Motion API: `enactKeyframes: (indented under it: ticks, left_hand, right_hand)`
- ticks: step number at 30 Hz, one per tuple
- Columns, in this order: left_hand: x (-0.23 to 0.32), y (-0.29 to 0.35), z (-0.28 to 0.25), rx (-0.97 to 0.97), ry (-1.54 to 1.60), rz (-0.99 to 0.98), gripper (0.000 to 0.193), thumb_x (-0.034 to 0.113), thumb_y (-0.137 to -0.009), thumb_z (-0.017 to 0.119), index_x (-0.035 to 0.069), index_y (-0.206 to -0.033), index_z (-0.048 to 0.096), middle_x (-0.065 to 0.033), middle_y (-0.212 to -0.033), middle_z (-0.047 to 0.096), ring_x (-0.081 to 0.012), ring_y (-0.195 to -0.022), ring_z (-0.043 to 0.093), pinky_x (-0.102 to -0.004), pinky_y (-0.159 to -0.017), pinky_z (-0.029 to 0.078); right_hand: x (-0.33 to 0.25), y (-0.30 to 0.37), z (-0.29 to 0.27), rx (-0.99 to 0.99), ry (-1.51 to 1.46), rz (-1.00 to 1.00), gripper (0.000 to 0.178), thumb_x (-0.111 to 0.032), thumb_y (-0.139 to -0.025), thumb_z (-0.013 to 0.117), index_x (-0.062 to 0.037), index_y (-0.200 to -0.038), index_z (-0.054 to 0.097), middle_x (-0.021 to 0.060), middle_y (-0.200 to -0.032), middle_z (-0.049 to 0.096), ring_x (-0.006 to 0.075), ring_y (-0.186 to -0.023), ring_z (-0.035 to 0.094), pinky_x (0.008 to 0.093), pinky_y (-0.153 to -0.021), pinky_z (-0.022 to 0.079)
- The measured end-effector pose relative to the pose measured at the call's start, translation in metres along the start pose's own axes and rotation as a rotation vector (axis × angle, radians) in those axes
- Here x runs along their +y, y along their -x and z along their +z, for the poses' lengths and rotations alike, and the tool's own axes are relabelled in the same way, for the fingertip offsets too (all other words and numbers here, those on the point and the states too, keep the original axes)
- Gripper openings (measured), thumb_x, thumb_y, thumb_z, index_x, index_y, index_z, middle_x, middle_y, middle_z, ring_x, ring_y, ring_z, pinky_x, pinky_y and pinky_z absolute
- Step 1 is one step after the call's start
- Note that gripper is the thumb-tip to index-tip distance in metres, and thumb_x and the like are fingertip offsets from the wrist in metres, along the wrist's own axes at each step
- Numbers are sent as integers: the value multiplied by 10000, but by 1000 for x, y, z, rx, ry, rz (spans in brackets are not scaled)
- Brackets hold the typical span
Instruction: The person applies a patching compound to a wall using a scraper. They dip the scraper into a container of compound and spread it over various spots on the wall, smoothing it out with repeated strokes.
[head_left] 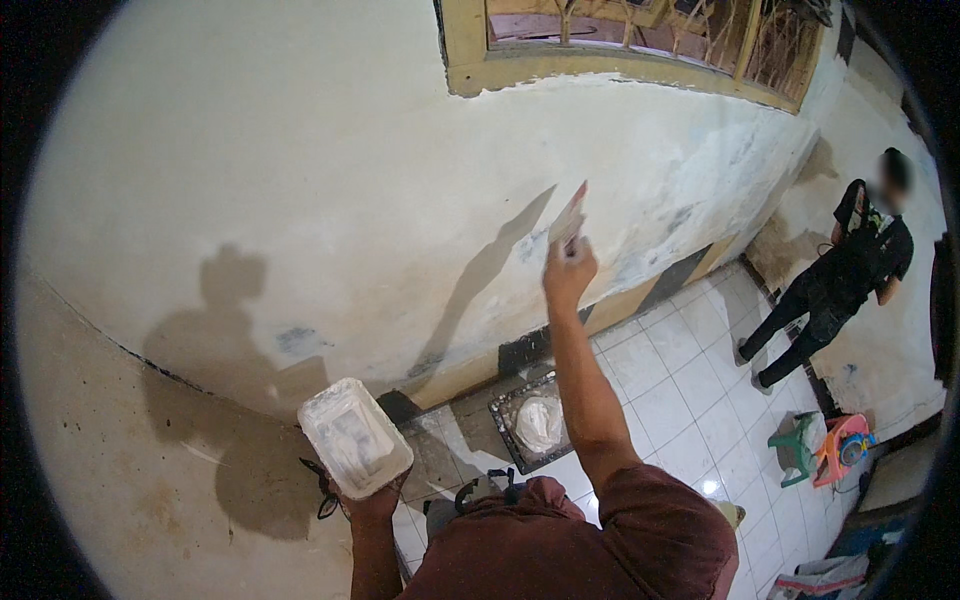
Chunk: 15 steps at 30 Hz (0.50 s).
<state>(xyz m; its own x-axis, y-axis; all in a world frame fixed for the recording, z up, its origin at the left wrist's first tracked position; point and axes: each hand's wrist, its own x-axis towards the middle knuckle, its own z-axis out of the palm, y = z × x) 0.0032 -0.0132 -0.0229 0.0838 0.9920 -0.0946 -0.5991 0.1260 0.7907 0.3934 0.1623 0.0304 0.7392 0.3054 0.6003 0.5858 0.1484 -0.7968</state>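
Observation:
Lifted toward the wall (330,150), my right hand (570,272) is closed round a flat putty scraper (568,218), whose blade points up and casts a shadow beside it. I cannot tell whether the blade touches the wall. My left hand (372,502) holds a white rectangular tub (356,438) from below, low on the left side. Pale paste smears the tub's inside, and most of the left hand's fingers are hidden under it. The wall carries whitish and grey patches near the scraper and below the window.
A wooden-framed window (620,70) is set in the wall above. On the tiled floor (690,380) lies a dark tray (500,425) with a white plastic bag (540,424). A person (835,265) in dark clothes stands at right, near a green stool (793,447) and a red-orange one (832,462).

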Motion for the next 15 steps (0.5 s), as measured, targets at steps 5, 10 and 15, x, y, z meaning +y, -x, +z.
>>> enactKeyframes:
  ticks: [5,10,15]
  left_hand:
    - [13,11,18,-38,496,-69,665,619,-823,434,229,-1360,395,-68,-1344,460,-359,-1218,438,-646,-912,369]
    - [13,1,12,101,623,-102,695,636,-807,455,242,-1373,375,-60,-1363,442,-358,-1221,437,-655,-917,357]
    - [3,-6,-2,236,658,-132,683,630,-809,464,246,-1369,381,-71,-1359,444,-355,-1223,437,-647,-911,371]
  right_hand:
    - [-5,-62,4,104,-209,74,119,-45,-750,564,73,-758,581,169,-559,500,274,-503,487,340,-530,406]
    - [-36,-99,8,109,115,-411,107,-13,-737,561,26,-829,600,137,-670,506,292,-579,525,374,-547,432]
    - [-36,-118,28,84,168,-575,83,7,-717,569,-6,-797,584,123,-714,493,320,-644,526,407,-567,440]
